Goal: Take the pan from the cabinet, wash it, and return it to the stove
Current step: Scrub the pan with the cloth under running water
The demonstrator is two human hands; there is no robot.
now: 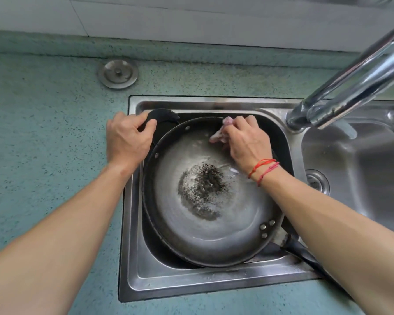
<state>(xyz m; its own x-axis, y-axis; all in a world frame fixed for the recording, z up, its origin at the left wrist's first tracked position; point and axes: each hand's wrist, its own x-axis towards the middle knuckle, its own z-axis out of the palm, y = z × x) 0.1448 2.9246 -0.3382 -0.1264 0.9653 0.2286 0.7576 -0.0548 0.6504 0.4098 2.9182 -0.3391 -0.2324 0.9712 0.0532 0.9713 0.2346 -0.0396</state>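
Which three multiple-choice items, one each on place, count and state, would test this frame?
1. Where is the pan?
A. on the counter
B. in the sink
C. on a stove

2. How many rivets sit by its long handle?
A. one
B. three
C. six

3. What is the right hand doing?
A. resting open on the counter
B. turning the tap
C. gripping a cloth inside the pan

Key:
1 B, the steel sink rim surrounds the pan.
2 B, three rivets cluster where the handle joins.
3 C, the fingers curl round the pink cloth at the pan's far wall.
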